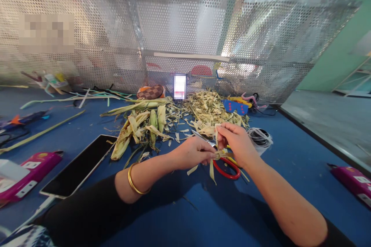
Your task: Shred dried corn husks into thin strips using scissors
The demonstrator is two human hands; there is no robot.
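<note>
My left hand (194, 152) pinches a pale strip of corn husk (212, 172) whose loose end hangs toward the table. Just to its right, my right hand (235, 142) is closed with its fingertips on an upright end of husk strip (216, 136). The strips cross between the two hands, and their join is partly covered by the fingers. Red-handled scissors (228, 173) lie on the blue table beneath my hands, blades pointing to the far left. Beyond them is a heap of torn husk pieces (210, 110), with whole husks (139, 125) to its left.
A dark-screened tablet (81, 166) lies left, beside a magenta power strip (31, 177); another power strip (352, 180) is at the right edge. A coil of wire (259, 137) sits right of my hands. A lit phone (179, 87) stands before the perforated metal screen (179, 23).
</note>
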